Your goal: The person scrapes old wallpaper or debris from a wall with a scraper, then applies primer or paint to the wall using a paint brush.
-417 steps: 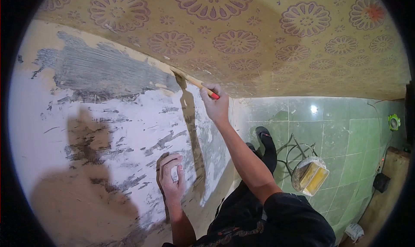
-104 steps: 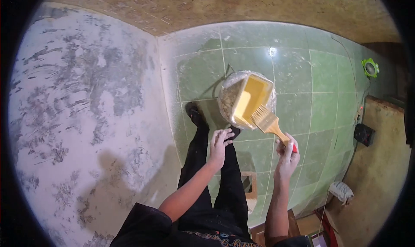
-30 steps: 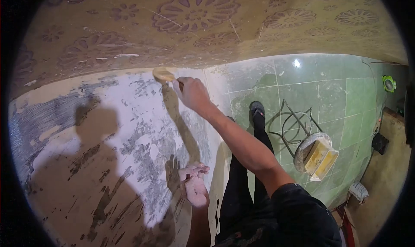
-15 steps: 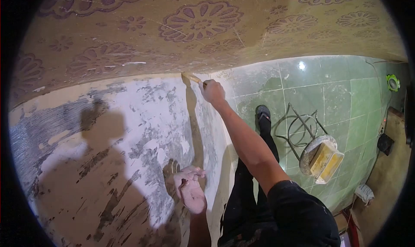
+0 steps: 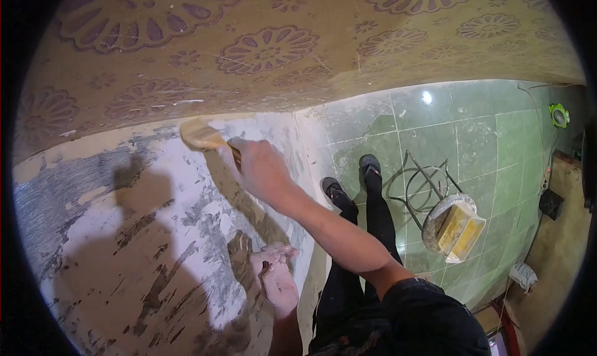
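My right hand [image 5: 264,169] is wrapped round the handle of a putty knife [image 5: 202,135], whose broad blade is coated in cream-coloured paste. That blade lies against the upper edge of a patchy white and grey wall [image 5: 205,213], close under the brown patterned surface. Lower down, my left hand [image 5: 277,278] is dusted with pale powder and held palm up beside the same wall. Its fingers are loosely bent and apart, with nothing visible in them.
On the green tiled floor [image 5: 479,144] stands a metal-legged stool [image 5: 435,222] bearing a yellow-lined trough [image 5: 461,234]. My feet [image 5: 370,164] are left of it. A brown surface with purple flower patterns [image 5: 267,48] borders the wall. A green round lamp [image 5: 559,115] stands far right.
My right hand has swept the putty knife leftward along the wall's top edge, away from the corner. My left hand stays nearly in place. Both feet now show as the view shifts.
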`<state>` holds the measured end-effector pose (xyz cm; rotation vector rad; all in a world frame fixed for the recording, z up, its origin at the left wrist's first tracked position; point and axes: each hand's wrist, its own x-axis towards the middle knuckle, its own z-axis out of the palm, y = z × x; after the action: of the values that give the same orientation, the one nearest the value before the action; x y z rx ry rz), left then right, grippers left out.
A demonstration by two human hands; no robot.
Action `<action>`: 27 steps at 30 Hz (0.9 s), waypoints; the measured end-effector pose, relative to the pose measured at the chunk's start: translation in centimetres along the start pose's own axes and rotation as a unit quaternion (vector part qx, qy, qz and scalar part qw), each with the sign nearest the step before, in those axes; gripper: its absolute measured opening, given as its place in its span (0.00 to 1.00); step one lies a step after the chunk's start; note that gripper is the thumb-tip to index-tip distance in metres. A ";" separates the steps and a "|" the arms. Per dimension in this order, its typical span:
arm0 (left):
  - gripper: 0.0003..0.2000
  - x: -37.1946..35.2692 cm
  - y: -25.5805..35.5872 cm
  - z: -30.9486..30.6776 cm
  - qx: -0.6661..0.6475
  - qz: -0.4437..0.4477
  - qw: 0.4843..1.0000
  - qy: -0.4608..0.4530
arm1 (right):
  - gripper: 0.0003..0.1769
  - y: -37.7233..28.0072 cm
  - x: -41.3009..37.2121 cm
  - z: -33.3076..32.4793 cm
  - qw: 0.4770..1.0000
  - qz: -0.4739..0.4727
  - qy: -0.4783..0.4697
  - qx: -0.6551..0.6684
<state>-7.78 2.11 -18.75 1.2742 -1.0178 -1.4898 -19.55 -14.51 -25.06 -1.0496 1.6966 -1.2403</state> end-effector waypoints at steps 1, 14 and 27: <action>0.09 -0.1 0.2 0.1 0.006 0.001 1.000 -0.006 | 0.22 -0.2 -0.9 -0.7 1.000 0.005 -0.010 0.028; 0.08 -2.0 0.5 -1.6 0.047 0.022 0.999 -0.005 | 0.23 12.8 2.5 3.9 0.989 0.132 0.010 -0.071; 0.06 -1.2 5.7 -0.7 0.034 0.094 0.995 0.020 | 0.21 -5.3 -2.0 -3.7 1.000 0.004 -0.013 -0.007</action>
<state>-6.30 1.75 -13.13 1.2158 -1.1381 -1.2904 -21.25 -12.41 -18.92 -1.0618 1.6906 -1.2064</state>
